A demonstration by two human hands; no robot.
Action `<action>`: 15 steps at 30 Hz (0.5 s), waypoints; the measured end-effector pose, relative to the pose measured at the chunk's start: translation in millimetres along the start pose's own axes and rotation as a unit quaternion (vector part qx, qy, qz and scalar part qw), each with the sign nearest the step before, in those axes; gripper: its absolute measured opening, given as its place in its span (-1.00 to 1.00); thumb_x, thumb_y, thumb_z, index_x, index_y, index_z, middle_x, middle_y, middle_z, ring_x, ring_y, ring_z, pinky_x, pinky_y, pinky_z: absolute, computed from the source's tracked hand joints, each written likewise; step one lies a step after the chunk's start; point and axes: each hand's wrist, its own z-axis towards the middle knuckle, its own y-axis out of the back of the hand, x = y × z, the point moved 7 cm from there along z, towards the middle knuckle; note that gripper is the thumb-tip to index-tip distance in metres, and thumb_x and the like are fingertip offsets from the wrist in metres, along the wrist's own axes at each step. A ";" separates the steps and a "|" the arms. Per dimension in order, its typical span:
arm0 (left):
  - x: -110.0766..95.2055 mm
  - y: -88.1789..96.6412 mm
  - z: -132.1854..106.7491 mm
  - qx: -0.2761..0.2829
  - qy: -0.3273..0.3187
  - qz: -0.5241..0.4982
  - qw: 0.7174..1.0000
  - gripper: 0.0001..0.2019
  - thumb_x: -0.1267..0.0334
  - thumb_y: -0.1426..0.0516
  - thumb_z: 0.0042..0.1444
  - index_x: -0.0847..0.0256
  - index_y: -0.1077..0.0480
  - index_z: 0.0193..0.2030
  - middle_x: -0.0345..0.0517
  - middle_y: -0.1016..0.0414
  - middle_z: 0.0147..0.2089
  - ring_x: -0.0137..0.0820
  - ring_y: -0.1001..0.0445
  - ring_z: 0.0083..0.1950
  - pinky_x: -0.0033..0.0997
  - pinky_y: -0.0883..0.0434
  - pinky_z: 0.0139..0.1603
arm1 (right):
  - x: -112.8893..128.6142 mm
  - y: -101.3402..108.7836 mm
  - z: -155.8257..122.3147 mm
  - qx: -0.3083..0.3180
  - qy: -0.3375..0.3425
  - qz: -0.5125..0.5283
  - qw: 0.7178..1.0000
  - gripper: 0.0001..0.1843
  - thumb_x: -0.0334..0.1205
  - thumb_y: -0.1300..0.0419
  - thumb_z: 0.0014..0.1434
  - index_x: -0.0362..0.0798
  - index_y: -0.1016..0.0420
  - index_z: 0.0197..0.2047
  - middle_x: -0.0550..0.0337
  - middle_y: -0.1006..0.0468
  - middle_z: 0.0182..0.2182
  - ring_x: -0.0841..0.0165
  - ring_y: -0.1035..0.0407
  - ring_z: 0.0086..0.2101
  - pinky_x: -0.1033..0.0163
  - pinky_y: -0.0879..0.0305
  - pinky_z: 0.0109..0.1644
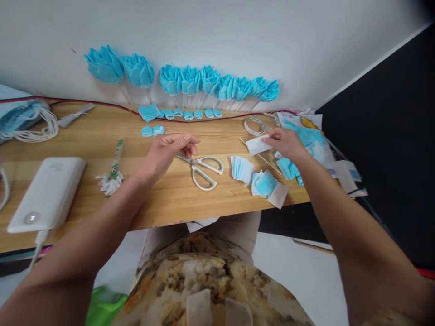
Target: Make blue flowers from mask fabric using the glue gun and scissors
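My right hand (285, 142) pinches a small white rectangular piece (257, 145) by its right end, above a thin wooden stick (268, 163) on the table. Between the stacks of blue and white cut squares (242, 169) and my left hand (170, 151) lie white-handled scissors (207, 172), their blades partly hidden by that hand. My left fingers are curled in with the thumb against them; whether anything is between them is hidden. A roll of tape (254, 126) rests behind the white piece. Small blue folded pieces (152, 131) lie beyond my left hand.
Blue fabric flowers on sticks (200, 81) lean along the wall. A white power bank (47, 194) with a cable sits at left, near a green-patterned strip (116, 158) with white scraps. Blue and white sheets (306, 136) are heaped at right, by a dark panel (384, 104).
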 end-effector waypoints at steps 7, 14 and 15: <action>5.1 -22.5 -6.4 0.132 0.026 0.058 0.989 -0.53 -0.11 -0.23 0.25 0.24 -0.62 0.07 0.10 -0.69 0.03 -0.25 -0.65 -0.05 -0.33 -0.54 -0.07 | 58.0 4.3 -10.3 -0.056 0.041 0.210 0.975 -0.69 -0.10 -0.38 0.00 0.02 -0.54 -0.17 0.28 -0.56 -0.44 0.30 -0.47 -0.38 0.15 -0.42 -0.22; 10.0 -21.9 -5.4 0.139 0.004 0.005 0.990 -0.62 0.05 -0.25 0.27 0.12 -0.59 0.16 0.07 -0.67 0.10 -0.29 -0.65 -0.04 -0.28 -0.55 0.00 | 146.9 -46.3 -12.0 0.025 0.132 0.291 0.947 -0.80 -0.13 -0.34 0.12 0.07 -0.59 -0.15 0.21 -0.65 -0.33 0.25 -0.56 -0.28 0.14 -0.50 -0.16; 11.0 -21.3 -4.8 0.137 0.007 -0.002 0.991 -0.63 0.06 -0.26 0.26 0.12 -0.60 0.14 0.07 -0.68 0.08 -0.30 -0.65 -0.07 -0.28 -0.56 -0.01 | 155.0 -53.0 -9.6 0.031 0.139 0.306 0.941 -0.79 -0.13 -0.34 0.11 0.06 -0.59 -0.15 0.22 -0.65 -0.33 0.25 -0.56 -0.28 0.15 -0.50 -0.16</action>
